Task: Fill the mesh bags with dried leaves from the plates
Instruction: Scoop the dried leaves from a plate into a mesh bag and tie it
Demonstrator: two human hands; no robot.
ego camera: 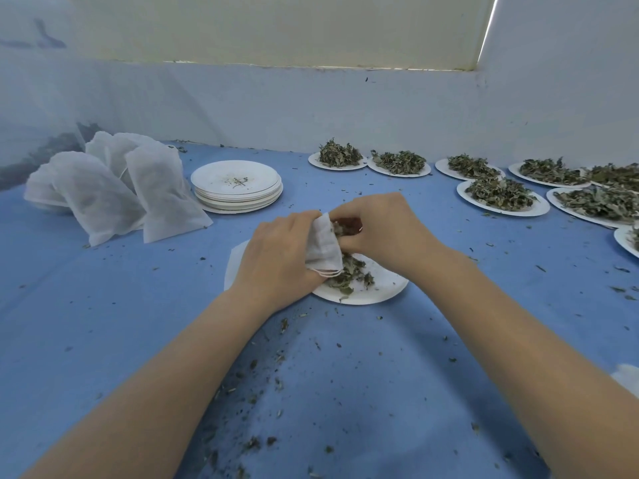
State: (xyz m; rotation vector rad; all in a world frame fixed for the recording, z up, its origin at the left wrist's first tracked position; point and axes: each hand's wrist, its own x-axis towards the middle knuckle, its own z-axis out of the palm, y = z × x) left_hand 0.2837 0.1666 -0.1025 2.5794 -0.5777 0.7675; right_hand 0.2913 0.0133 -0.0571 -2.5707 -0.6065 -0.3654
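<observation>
A white mesh bag (323,245) is held open above a white paper plate (380,288) in the middle of the blue table. My left hand (276,257) grips the bag's left side and its drawstring. My right hand (377,229) has its fingers curled round a clump of dried leaves (340,229) at the bag's mouth. More dried leaves (349,276) lie on the plate under the bag.
Filled white mesh bags (117,191) lean together at the left, beside a stack of empty plates (238,188). Several plates heaped with dried leaves (501,195) line the back right. Leaf crumbs litter the blue cloth (311,392). A pale wall stands behind.
</observation>
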